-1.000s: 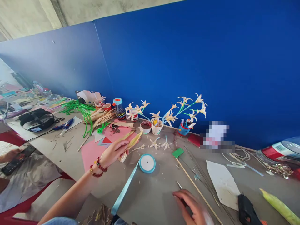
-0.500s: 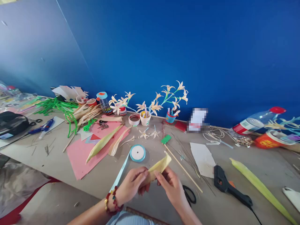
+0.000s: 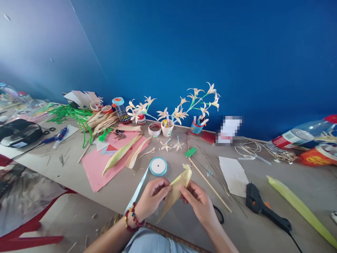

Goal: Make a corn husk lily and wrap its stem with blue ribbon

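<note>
A pale yellow-green corn husk (image 3: 176,190) is stretched between my two hands above the table edge. My left hand (image 3: 153,196), with beaded bracelets at the wrist, pinches the husk's left edge between thumb and fingers. On the opposite edge, my right hand (image 3: 198,200) pinches it the same way. The husk's curled tip points away from me and its narrow end hangs down toward my lap. Just beyond my left hand lies a roll of light blue ribbon (image 3: 158,166), its loose end running toward my forearm. Black scissors (image 3: 219,215) are partly hidden behind my right wrist.
To the right are a black glue gun (image 3: 265,207), a green husk (image 3: 300,211) and white paper (image 3: 233,175). Pink sheets (image 3: 97,168) bear another husk (image 3: 118,157) on the left. Husk flowers (image 3: 200,100) stand in cups by the blue wall. A thin stick (image 3: 210,185) and wires lie ahead.
The husk has been turned and opened out flatter, and its narrow end now shows below my hands. My hands are slightly farther apart. The view has shifted a little to the left.
</note>
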{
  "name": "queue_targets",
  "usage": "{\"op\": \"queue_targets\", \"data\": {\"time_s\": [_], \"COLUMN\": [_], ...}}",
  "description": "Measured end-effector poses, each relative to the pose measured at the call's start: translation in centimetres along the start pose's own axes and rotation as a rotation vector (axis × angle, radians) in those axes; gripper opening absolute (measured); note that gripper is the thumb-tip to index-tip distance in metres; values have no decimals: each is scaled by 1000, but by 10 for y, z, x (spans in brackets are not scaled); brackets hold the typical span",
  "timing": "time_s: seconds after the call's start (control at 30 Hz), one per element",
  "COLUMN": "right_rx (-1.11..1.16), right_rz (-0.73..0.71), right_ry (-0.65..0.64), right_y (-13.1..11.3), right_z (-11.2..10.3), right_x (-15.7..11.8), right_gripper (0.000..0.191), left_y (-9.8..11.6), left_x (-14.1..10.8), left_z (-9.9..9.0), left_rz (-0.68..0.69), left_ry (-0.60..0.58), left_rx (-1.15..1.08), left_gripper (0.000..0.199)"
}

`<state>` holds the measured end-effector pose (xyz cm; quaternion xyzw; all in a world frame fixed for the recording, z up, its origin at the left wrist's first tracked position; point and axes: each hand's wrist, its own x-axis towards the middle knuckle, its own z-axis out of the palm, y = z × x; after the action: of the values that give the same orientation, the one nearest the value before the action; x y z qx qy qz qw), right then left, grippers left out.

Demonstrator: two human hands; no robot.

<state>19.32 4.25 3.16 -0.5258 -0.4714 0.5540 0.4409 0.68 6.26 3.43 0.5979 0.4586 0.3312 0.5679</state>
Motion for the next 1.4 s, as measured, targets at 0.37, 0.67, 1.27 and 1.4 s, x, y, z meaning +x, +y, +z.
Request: {"op": "queue_targets", "data": {"time_s": [0.37, 0.67, 1.27, 1.4], "right_rx": [-156, -194, -241, -83], "right_rz": [-23, -15, -68, -86], "right_ry": [-86, -81, -139, -181], "right_y": [2, 14, 9, -3], "right_z": [-3, -2, 18, 42], "right_x": [-1, -2, 6, 15], "right_gripper": [36, 36, 29, 29], "left_y": [-12, -26, -5, -4], "left_x": [27, 37, -4, -19], "left_z": [-88, -132, -89, -41], "left_rz": [213, 34, 364, 535], "left_ry": [489, 579, 581, 419], "left_rx": [728, 1019, 931, 854], "left_gripper": [22, 16, 13, 16]}}
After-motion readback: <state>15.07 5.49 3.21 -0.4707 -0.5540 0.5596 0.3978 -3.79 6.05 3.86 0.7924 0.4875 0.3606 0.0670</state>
